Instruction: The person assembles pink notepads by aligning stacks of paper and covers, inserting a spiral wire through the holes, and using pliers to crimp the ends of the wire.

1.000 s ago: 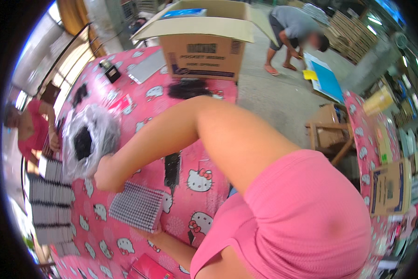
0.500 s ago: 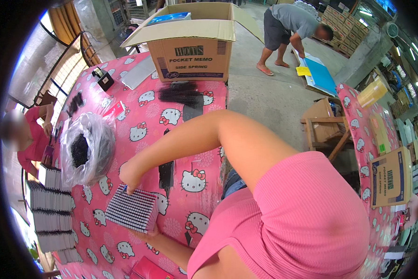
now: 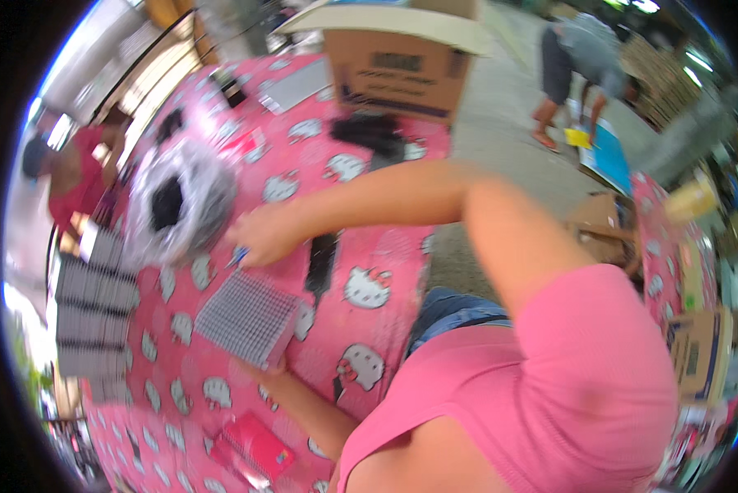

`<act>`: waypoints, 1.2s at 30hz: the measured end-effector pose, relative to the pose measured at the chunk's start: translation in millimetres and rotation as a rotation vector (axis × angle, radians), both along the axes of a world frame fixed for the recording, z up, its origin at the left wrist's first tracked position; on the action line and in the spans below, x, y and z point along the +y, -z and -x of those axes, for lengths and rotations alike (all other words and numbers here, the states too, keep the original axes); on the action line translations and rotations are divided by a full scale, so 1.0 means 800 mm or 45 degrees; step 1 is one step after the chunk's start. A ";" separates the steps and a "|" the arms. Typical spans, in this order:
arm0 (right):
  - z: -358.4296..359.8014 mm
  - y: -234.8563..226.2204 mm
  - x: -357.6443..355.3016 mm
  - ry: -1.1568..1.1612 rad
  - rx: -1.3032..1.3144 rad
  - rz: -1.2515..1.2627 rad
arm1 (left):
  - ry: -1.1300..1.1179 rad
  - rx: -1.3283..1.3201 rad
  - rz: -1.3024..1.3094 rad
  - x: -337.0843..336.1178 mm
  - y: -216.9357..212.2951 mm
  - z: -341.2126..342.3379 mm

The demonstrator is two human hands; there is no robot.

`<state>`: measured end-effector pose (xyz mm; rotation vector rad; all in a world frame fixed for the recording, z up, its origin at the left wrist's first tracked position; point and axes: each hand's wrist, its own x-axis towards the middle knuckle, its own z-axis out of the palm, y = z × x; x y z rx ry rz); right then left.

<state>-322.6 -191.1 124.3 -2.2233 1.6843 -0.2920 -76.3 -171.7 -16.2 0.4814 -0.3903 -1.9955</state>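
On the worktop (image 3: 385, 246) a grid pad (image 3: 246, 319) lies in front of a bag (image 3: 176, 205); a box (image 3: 402, 66) stands behind; stacks (image 3: 89, 312) lie left.

A flat, square grey pad (image 3: 248, 318) with a fine grid of small cells lies on the pink cartoon-print table (image 3: 385, 263), turned diamond-wise, near the table's left edge and well short of its far end. A small blue-tipped piece (image 3: 237, 258), blurred, sits just beyond the pad's far corner.
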 end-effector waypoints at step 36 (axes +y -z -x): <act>-0.076 -0.085 -0.053 -0.044 0.479 -0.561 | 0.062 0.205 -0.030 0.014 -0.037 0.016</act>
